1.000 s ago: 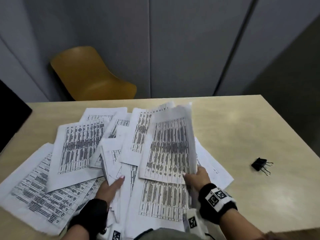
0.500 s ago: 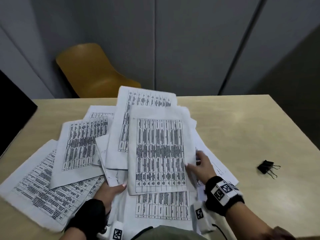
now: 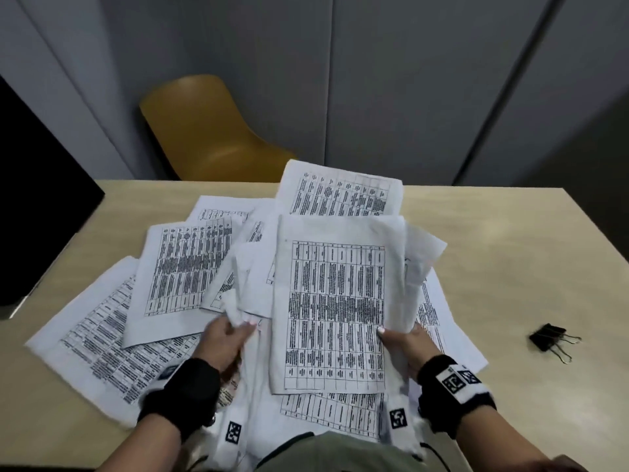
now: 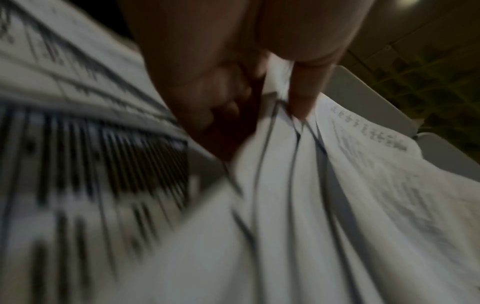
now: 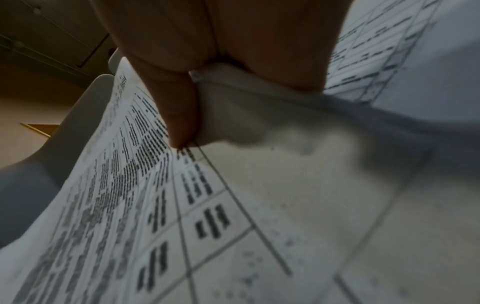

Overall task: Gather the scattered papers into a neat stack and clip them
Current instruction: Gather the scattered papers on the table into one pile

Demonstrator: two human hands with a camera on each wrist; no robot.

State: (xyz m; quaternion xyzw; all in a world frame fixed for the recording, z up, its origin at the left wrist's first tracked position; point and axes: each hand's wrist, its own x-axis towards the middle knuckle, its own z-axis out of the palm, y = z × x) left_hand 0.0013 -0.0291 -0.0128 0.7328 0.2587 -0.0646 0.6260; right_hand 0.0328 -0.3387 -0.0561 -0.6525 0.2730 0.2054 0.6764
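Several printed table sheets (image 3: 177, 267) lie fanned over the left and middle of the tan table (image 3: 493, 267). My right hand (image 3: 403, 342) pinches the right edge of a raised bundle of sheets (image 3: 337, 301), thumb on top; the right wrist view shows that thumb (image 5: 179, 115) pressing the paper (image 5: 130, 205). My left hand (image 3: 226, 338) grips the crumpled lower corners of other sheets (image 3: 252, 284) to the left; in the left wrist view its fingers (image 4: 303, 96) clamp several paper edges (image 4: 298, 185). A black binder clip (image 3: 548, 337) lies alone on the table at the right.
A yellow chair (image 3: 207, 134) stands behind the table's far edge. A black panel (image 3: 37, 206) borders the table on the left. Grey wall panels fill the background. Bare tabletop surrounds the clip on the right side.
The right-hand bundle has swung from edge-on to lying flat and squared toward me. My left hand has closed onto sheet corners and lifted them. The view shifted slightly left.
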